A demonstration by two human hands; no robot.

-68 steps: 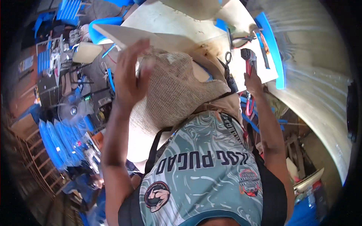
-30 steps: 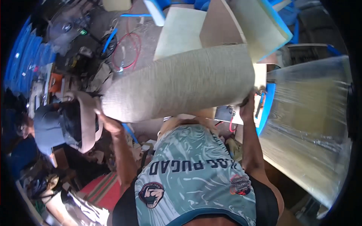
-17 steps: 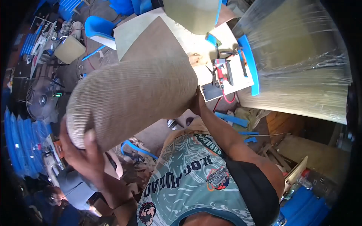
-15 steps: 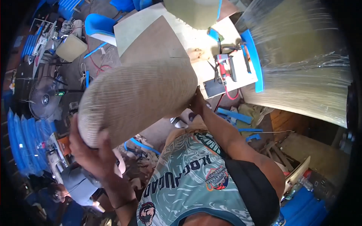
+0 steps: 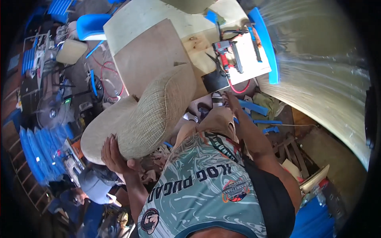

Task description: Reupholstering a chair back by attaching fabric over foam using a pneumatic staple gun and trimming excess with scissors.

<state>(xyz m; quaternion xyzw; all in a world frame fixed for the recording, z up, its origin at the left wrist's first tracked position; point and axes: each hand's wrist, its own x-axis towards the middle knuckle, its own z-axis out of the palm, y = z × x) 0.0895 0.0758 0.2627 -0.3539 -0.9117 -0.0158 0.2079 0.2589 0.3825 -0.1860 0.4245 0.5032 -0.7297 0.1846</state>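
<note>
A beige woven upholstered cushion [image 5: 152,115] leans on edge at the near left of the table, its plump rounded side toward me. A flatter beige padded section [image 5: 104,129] lies behind it; whether the two are joined I cannot tell. My left hand [image 5: 116,156] is at the cushion's lower left end, fingers along the edge and thumb apart, holding it. Away from the cushion, my right hand [image 5: 232,102] is by the table's near edge with fingers extended and nothing in them. A red and grey staple gun [image 5: 225,53] lies on the table beyond it.
The pale wooden table [image 5: 151,18] bears a brown board [image 5: 145,51], pliers [image 5: 234,32] and a dark flat pad [image 5: 215,81]. A red hose [image 5: 241,90] hangs off its edge. A plastic-wrapped piece [image 5: 313,79] stands at right. Another person [image 5: 95,184] is at lower left.
The cushion has turned and come down against the table, showing its other side and the flatter section. My right hand has let go of it and moved right; my left hand stays on its end.
</note>
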